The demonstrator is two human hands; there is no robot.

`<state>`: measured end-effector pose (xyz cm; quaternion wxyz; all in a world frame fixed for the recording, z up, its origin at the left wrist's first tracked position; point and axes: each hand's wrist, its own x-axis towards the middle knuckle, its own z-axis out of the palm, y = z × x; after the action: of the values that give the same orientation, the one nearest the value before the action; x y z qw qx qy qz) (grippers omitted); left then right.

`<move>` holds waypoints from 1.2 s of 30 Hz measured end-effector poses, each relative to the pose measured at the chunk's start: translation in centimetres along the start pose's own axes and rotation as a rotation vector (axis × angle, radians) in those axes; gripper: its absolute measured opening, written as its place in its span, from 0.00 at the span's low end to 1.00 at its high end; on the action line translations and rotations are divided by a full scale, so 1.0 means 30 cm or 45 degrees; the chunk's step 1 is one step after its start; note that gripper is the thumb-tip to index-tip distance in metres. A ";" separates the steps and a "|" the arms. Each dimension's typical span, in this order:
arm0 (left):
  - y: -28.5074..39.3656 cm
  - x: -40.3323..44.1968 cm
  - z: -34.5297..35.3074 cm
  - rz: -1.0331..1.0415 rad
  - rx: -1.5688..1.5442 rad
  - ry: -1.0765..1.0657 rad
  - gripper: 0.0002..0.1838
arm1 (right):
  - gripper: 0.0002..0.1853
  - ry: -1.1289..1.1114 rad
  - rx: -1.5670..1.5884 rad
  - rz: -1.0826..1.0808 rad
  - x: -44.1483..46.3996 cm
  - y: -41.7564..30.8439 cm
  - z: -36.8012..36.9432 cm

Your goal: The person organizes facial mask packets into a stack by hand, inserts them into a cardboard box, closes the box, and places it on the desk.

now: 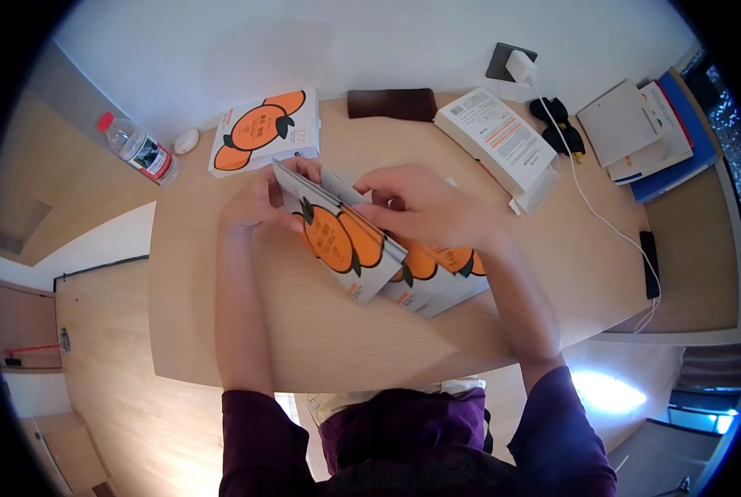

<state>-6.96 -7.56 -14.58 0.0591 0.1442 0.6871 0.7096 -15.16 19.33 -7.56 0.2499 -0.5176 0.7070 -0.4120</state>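
Observation:
Several flat white packets (pixel 333 240) printed with oranges stand tilted in a stack above the desk. My left hand (pixel 259 199) is closed on the stack's left edge, thumb in front and fingers behind. My right hand (pixel 428 203) reaches over the stack's upper right side, its thumb and fingers closed at the packets' edges. Below the right hand, more orange-printed packets (pixel 437 286) lie fanned out on the desk, partly covered by the hand and the stack. My right fingertips are partly hidden behind the packets.
Behind lie a white box with oranges (pixel 263 132), a dark brown case (pixel 391 104) and a white open-ended box (pixel 499 141). A bottle (pixel 139 149) stands left. Right are sunglasses (pixel 555 124), a charger cable (pixel 590 195), books (pixel 644 137) and a black bar (pixel 649 265).

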 end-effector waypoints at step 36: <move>-0.010 0.056 0.012 0.221 -0.006 -0.300 0.13 | 0.21 -0.113 -0.615 1.134 -0.066 0.142 -0.198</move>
<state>-8.50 -6.73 -14.67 0.0781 0.2854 0.6587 0.6918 -21.36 23.65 -8.12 0.3042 -0.2259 0.9230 -0.0679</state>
